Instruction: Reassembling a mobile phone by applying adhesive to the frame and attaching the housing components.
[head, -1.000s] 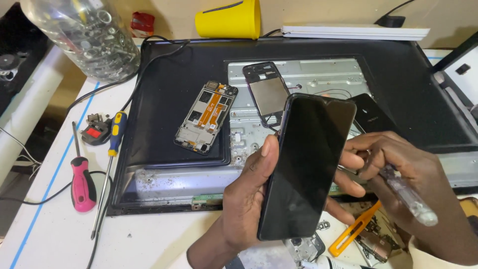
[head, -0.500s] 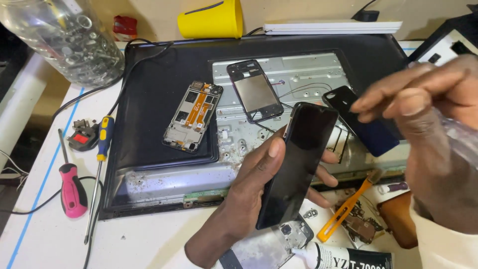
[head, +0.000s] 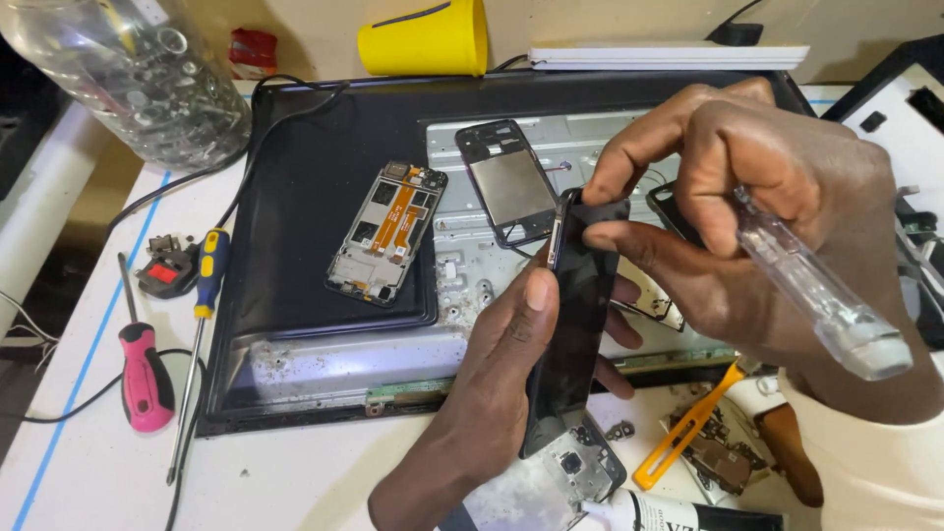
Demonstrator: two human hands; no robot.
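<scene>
My left hand (head: 492, 393) grips a black smartphone (head: 570, 334) upright by its long edges, thumb on the left side. My right hand (head: 757, 216) pinches the phone's top corner with thumb and forefinger while a clear-handled screwdriver (head: 821, 300) lies tucked across its palm, handle end pointing to the lower right. On the black panel behind lie an opened phone body with an orange ribbon cable (head: 386, 234) and a dark phone frame (head: 506, 184).
A large black flat panel (head: 295, 197) with bare metal backing covers the white table (head: 88, 462). At left lie a pink-handled screwdriver (head: 145, 379), a blue-and-yellow one (head: 206, 270) and a plug. A clear jar of screws (head: 138, 74), a yellow cup (head: 428, 37), an orange pry tool (head: 688, 428).
My right hand came in from the right and took hold of the phone's top corner. The phone turned more edge-on, and the view moved closer.
</scene>
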